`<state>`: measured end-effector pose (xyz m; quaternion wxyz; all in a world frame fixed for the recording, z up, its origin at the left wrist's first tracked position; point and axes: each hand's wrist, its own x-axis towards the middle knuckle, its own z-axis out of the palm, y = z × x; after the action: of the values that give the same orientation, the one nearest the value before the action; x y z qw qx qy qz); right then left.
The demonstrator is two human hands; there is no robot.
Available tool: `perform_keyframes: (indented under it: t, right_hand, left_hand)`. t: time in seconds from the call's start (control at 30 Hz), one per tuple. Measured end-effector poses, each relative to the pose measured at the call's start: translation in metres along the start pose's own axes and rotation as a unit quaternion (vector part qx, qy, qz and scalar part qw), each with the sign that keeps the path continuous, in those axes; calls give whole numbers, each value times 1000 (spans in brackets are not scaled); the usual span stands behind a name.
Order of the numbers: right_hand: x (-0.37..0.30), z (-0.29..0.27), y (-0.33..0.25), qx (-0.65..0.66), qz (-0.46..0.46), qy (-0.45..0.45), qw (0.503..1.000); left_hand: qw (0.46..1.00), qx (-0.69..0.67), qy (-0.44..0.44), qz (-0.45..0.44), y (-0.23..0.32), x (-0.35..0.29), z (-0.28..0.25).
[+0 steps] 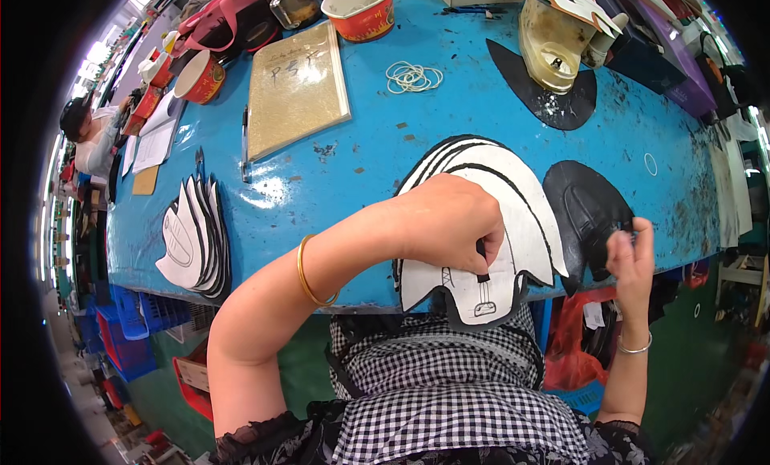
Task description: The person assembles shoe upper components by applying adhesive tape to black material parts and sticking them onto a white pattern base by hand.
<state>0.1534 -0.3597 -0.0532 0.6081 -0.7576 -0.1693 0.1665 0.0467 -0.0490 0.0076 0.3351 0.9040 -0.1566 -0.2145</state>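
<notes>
In front of me, near the table's edge, lies a fanned stack of white, curved shoe-upper pieces [513, 180] with black edges. The top piece bears a drawn outline with a small buckle-like shape. My left hand [457, 220] is over this stack, its thumb and fingers closed on a small black piece [482, 248], mostly hidden by the fingers. Just right of the stack are dark, glossy curved pieces [581, 204]. My right hand [631, 260] hovers at their right edge with fingers apart, partly blurred; nothing shows between them.
Another stack of white cut pieces [192, 240] lies at the left. Farther back are a worn tan pad [297, 88], a pen [245, 136], white rubber bands [413, 77], red paper bowls [360, 16] and a stained plastic container [553, 48] on a black piece.
</notes>
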Motion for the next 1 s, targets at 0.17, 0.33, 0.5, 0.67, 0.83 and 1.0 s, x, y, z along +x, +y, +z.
perform_keyframes:
  t: [0.17,0.33,0.5,0.67,0.83,1.0]
  right_hand:
    - [2,64,-47,-213,-249,-280,902]
    - [10,81,-49,-314,-332,-327,828]
    - [21,80,-50,-244,-321,-369,837]
    - [21,83,-53,-272,-337,-345,833]
    - [25,90,-52,-330,-366,-283,823]
    - [25,88,-54,-305,-397,-335,798]
  left_hand:
    - [999,33,-6,12,-1,2,0]
    - [999,44,-3,14,-2,5,0]
    - [996,70,41,27,-5,1,3]
    - [994,60,88,30,-18,-3,-5]
    - [996,55,69,29,-20,-3,-6]
    - [995,44,80,37,-21,-4,-4]
